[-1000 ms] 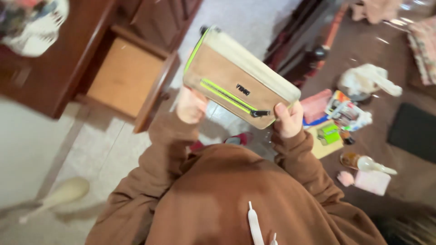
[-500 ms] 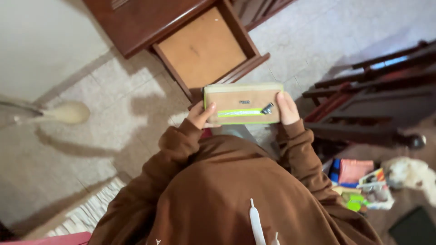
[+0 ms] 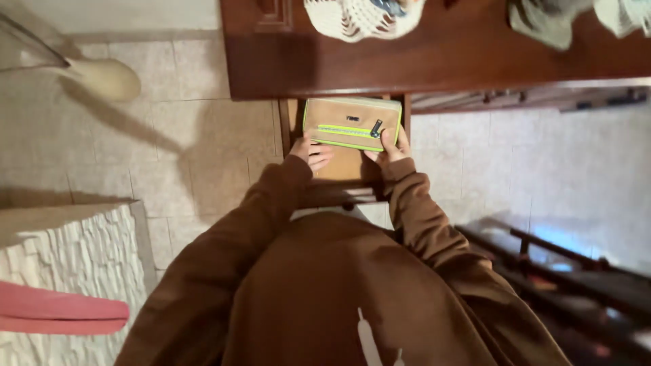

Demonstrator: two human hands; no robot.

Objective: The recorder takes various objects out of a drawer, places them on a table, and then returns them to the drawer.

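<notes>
A tan pouch [image 3: 350, 115] with a neon green zipper and edging lies flat over the open wooden drawer [image 3: 349, 169] of a dark wooden cabinet [image 3: 434, 57]. My left hand [image 3: 312, 152] grips its near left edge. My right hand [image 3: 388, 150] grips its near right edge, close to the dark zipper pull. Both arms wear brown sleeves. The drawer's inside is mostly hidden by the pouch and my hands.
A white mesh bag [image 3: 363, 15] and grey cloth items [image 3: 542, 24] sit on the cabinet top. A cream-coloured paddle-shaped object [image 3: 102, 76] lies on the tiled floor at left. A white textured surface [image 3: 74, 271] with a pink item [image 3: 61, 315] is at lower left. Dark wooden rails [image 3: 569, 264] stand at right.
The view has swung so the cabinet is straight ahead. Both hands have carried the pouch forward and down over the open drawer.
</notes>
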